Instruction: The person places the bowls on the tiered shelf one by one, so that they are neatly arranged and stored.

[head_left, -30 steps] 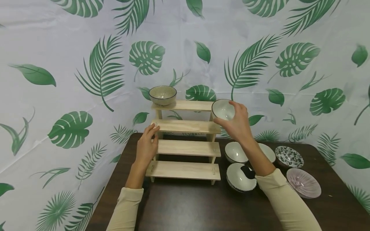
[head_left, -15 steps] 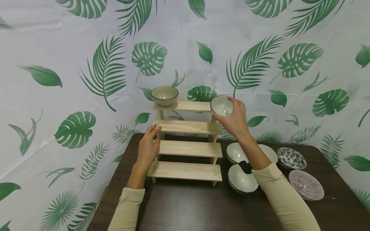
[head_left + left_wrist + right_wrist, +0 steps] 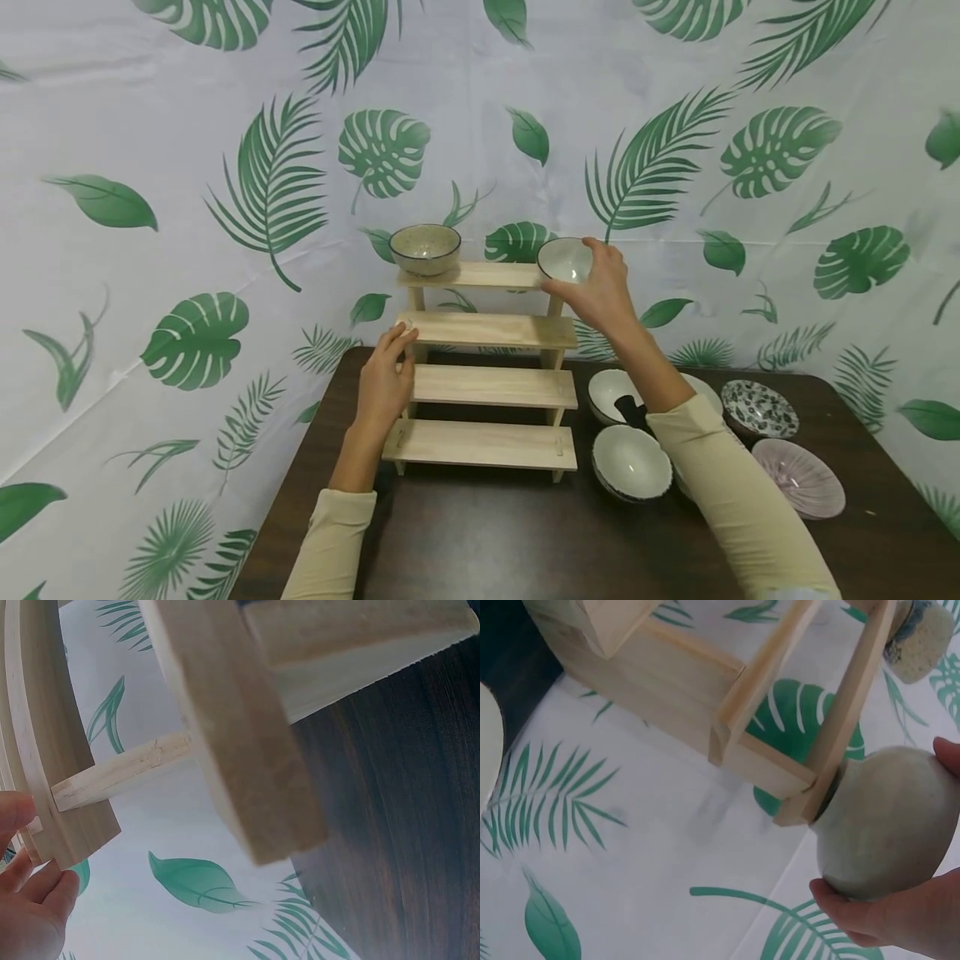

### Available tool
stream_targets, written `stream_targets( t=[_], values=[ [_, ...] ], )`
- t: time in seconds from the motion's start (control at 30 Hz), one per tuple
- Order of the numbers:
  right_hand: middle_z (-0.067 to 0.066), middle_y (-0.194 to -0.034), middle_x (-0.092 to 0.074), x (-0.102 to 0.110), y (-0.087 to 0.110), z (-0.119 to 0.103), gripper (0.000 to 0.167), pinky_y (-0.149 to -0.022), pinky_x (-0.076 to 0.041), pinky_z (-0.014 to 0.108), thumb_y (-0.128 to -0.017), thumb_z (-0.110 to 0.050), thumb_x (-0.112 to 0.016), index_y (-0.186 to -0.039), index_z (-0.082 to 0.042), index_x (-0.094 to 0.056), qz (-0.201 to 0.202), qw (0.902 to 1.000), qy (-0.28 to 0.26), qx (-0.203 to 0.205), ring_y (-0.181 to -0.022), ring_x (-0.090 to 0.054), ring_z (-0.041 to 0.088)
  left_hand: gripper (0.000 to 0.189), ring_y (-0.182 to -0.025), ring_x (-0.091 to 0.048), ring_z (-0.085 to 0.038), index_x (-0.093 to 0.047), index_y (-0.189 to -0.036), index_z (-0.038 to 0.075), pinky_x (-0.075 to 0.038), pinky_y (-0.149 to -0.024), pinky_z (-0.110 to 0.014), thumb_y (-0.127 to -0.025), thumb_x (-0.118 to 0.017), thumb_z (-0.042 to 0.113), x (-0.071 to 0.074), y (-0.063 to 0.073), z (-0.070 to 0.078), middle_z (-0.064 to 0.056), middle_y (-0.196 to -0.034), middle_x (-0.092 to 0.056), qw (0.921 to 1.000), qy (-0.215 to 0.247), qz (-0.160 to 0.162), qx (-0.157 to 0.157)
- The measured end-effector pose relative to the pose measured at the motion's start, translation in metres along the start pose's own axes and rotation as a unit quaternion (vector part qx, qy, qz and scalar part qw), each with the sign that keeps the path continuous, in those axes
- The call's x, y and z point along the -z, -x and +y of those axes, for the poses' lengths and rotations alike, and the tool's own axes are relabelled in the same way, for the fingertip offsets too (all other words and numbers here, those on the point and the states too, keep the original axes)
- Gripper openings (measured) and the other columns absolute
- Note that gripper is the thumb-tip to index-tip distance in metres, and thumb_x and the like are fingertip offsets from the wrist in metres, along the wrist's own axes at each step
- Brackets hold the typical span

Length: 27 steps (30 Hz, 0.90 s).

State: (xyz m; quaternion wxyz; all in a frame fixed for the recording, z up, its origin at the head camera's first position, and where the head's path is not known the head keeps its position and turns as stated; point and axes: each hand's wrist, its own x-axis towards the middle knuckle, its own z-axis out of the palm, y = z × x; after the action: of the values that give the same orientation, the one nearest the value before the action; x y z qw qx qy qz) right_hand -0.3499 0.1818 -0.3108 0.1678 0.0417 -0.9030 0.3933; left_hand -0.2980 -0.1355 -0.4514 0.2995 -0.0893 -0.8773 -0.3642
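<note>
In the head view, my right hand (image 3: 602,289) grips a pale bowl (image 3: 564,260) with a dark rim at the right end of the top board. The right wrist view shows that bowl (image 3: 889,825) with its foot right at the board's end, thumb and fingers on opposite sides. A four-tier wooden display stand (image 3: 487,329) stands on the table. My left hand (image 3: 386,379) pinches the left end of its second board from the top; the left wrist view shows thumb and fingertips around that board end (image 3: 75,840). A speckled beige bowl (image 3: 424,250) sits at the top board's left end.
Right of the stand lie several bowls: a white bowl (image 3: 632,461), another white bowl (image 3: 611,392) behind it, a black-and-white patterned bowl (image 3: 760,408) and a pinkish ribbed bowl (image 3: 798,477). My right forearm partly covers others. A leaf-print cloth (image 3: 480,100) hangs behind the dark table (image 3: 465,533).
My right hand has carried the pale bowl left and slightly up, to the right end of the top board. My left hand keeps its place on the stand.
</note>
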Motion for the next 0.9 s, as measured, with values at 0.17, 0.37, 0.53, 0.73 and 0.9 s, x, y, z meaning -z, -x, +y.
stream_targets(
  t=[0.17, 0.37, 0.53, 0.73, 0.9],
  values=[
    [0.026, -0.16, -0.031, 0.001, -0.006, -0.004, 0.098, -0.108, -0.043, 0.067, -0.08, -0.042, -0.079, -0.159, -0.007, -0.032, -0.012, 0.9999, 0.003, -0.006, -0.145, -0.031, 0.045, 0.045, -0.126, -0.063, -0.043, -0.067, -0.136, 0.007, -0.057, -0.075, -0.053, -0.092, -0.069, -0.005, 0.003, -0.001, 0.0, -0.015, -0.15, -0.057, 0.9999, -0.002, 0.009, -0.003],
    [0.028, -0.157, -0.034, 0.003, -0.014, -0.006, 0.1, -0.108, -0.043, 0.067, -0.081, -0.04, -0.079, -0.16, -0.005, -0.028, -0.027, 0.9995, 0.013, -0.008, -0.144, -0.032, 0.047, 0.045, -0.127, -0.062, -0.043, -0.067, -0.135, 0.007, -0.058, -0.079, -0.056, -0.092, -0.069, -0.005, 0.003, -0.001, 0.0, -0.015, -0.15, -0.057, 0.9999, -0.004, 0.012, -0.003],
    [0.029, -0.152, -0.039, 0.003, -0.022, -0.008, 0.103, -0.106, -0.044, 0.066, -0.08, -0.039, -0.079, -0.16, -0.004, -0.026, -0.04, 0.9989, 0.021, -0.01, -0.141, -0.036, 0.047, 0.044, -0.126, -0.063, -0.044, -0.067, -0.135, 0.006, -0.058, -0.08, -0.056, -0.093, -0.068, -0.005, 0.002, 0.0, -0.002, -0.015, -0.15, -0.057, 0.9999, 0.0, 0.016, -0.005],
    [0.029, -0.153, -0.039, -0.001, -0.025, -0.009, 0.103, -0.107, -0.045, 0.063, -0.082, -0.041, -0.08, -0.16, -0.002, -0.025, -0.046, 0.9987, 0.021, -0.007, -0.141, -0.036, 0.047, 0.044, -0.126, -0.063, -0.044, -0.066, -0.136, 0.006, -0.057, -0.075, -0.053, -0.094, -0.068, -0.005, 0.002, 0.003, 0.001, -0.016, -0.15, -0.056, 1.0, 0.006, 0.006, 0.001],
    [0.028, -0.154, -0.039, -0.004, -0.027, -0.01, 0.103, -0.107, -0.043, 0.064, -0.081, -0.041, -0.08, -0.159, -0.002, -0.026, -0.042, 0.9989, 0.022, 0.0, -0.142, -0.035, 0.047, 0.044, -0.129, -0.061, -0.043, -0.066, -0.137, 0.007, -0.058, -0.079, -0.054, -0.095, -0.067, -0.004, 0.001, 0.003, 0.003, -0.015, -0.151, -0.056, 0.9999, 0.008, -0.001, 0.007]
  ],
)
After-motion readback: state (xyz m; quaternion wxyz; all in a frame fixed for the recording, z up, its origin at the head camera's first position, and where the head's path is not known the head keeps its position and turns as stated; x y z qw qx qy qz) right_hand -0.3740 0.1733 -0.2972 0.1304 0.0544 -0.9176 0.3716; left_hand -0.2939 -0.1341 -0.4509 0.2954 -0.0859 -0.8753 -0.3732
